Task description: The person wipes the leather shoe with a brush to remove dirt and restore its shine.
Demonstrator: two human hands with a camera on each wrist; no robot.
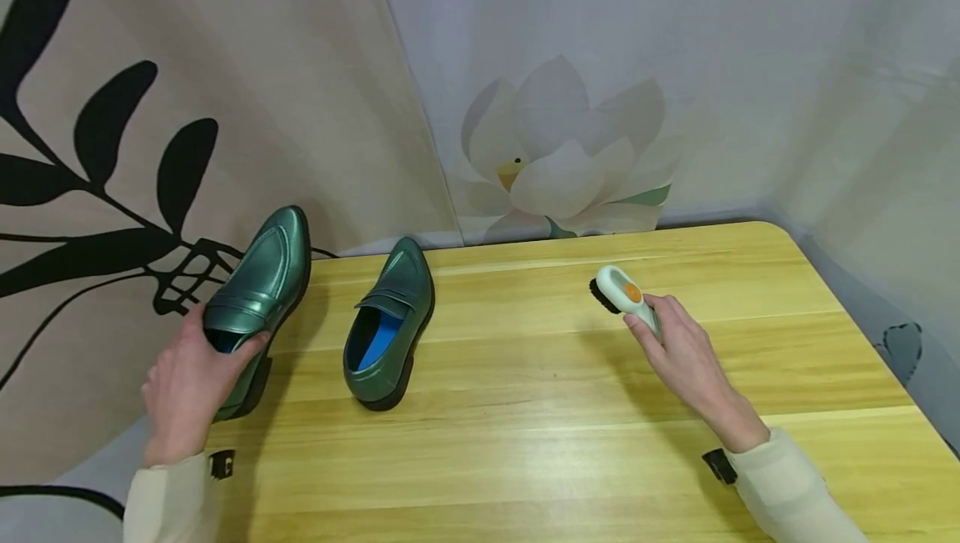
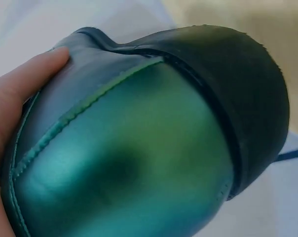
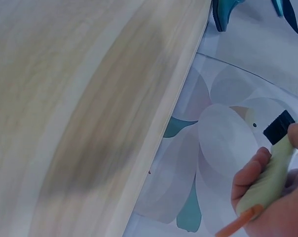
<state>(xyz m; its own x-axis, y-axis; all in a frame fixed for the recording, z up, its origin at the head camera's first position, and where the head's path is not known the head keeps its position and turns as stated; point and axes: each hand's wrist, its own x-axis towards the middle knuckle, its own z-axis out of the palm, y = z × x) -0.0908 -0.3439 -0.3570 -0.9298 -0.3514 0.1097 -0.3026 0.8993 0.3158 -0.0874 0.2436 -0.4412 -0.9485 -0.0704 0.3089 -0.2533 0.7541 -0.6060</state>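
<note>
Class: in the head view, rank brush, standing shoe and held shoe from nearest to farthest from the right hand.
1. Brush: held in the right hand.
2. Standing shoe: on the table, left of the brush.
3. Held shoe: far left, in the left hand.

Head view looks forward and down; close wrist views share its held shoe [image 1: 260, 289] and brush [image 1: 628, 294], respectively.

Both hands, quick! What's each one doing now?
Left hand: gripping a green shoe near its opening.
Right hand: holding a pale brush with black bristles.
</note>
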